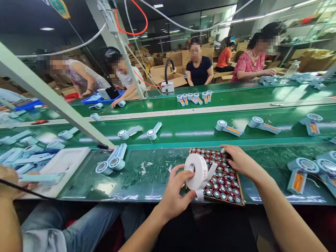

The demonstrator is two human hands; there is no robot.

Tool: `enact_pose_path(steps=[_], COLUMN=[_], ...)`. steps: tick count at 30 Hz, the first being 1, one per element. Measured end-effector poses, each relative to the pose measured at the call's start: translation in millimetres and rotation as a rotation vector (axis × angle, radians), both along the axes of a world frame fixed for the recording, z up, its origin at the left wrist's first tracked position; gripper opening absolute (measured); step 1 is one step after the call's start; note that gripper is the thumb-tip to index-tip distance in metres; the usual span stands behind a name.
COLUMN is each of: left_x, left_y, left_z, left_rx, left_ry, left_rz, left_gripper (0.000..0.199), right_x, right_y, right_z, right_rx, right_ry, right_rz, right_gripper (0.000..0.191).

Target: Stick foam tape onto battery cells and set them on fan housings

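My left hand is closed around a roll of white double-sided tape, thumb and fingers on its near side. A loose strip of tape sticks out from the roll, and a short end hangs below it near my thumb. The roll is over the left part of a shallow cardboard box packed with rows of small round cylindrical cells. My right hand is at the box's far right corner with its fingers curled. A small white bit shows at its fingertips; what they hold is partly hidden.
Light blue handheld fan bodies lie on the green conveyor; one pair is to my left, others to my right. A neighbour's hand is over a white foam tray. A slanted metal post crosses the left. Several people sit opposite.
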State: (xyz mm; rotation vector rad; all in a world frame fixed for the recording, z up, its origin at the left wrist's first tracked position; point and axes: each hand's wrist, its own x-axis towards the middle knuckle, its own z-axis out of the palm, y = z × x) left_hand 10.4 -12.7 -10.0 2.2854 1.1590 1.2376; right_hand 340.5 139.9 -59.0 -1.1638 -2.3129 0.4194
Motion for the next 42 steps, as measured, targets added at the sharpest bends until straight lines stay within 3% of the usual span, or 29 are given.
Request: enact_pose_path(steps=[3, 6, 9, 12, 15, 18, 21, 26, 28, 32, 35, 38, 42], left_x=[-6, -11, -10, -4, 3, 9, 13, 21, 23, 27, 34, 42, 50], left_y=[2, 3, 8, 15, 21, 23, 23, 21, 20, 17, 15, 14, 14], left_z=[-0.3, -0.7, -1.1, 0.8, 6.2, 12.5, 15.9, 15.5, 15.7, 18.2, 20.2, 20.2, 17.0], left_rx=[-0.008, -0.007, 0.043, 0.151, 0.242, 0.295, 0.313, 0.342, 0.339, 0.349, 0.357, 0.399, 0.451], left_ry=[0.023, 0.072, 0.129, 0.195, 0.255, 0.268, 0.264, 0.295, 0.32, 0.36, 0.381, 0.398, 0.45], left_rz=[0.007, 0.047, 0.064, 0.052, 0.05, 0.055, 0.074, 0.136, 0.142, 0.144, 0.145, 0.142, 0.162], left_gripper=[0.042, 0.041, 0.04, 0.042, 0.044, 0.043, 0.042, 0.039, 0.038, 0.036, 0.038, 0.039, 0.047], right_x=[3, 13, 6, -24, -57, -76, -81, -84, -81, -68, -65, -71, -74], right_y=[-5, -23, -55, -89, -120, -139, -150, -166, -172, -174, -172, -167, -152], right_z=[13.6, 35.4, 69.2, 98.2, 104.1, 90.6, 74.9, 66.5, 65.8, 60.2, 55.2, 58.9, 77.0], right_rx=[-0.171, -0.256, -0.262, -0.439, -0.522, -0.413, -0.354, -0.501, -0.413, -0.157, -0.052, -0.119, -0.198], right_ry=[0.24, 0.889, 1.503, 1.737, 1.694, 1.59, 1.529, 1.522, 1.434, 1.2, 1.09, 1.098, 1.276], right_rz=[-0.116, -0.236, -0.201, -0.134, -0.136, -0.202, -0.274, -0.246, -0.295, -0.443, -0.561, -0.595, -0.555], right_gripper=[0.018, 0.027, 0.031, 0.035, 0.041, 0.026, 0.031, 0.038, 0.035, 0.031, 0.037, 0.037, 0.041])
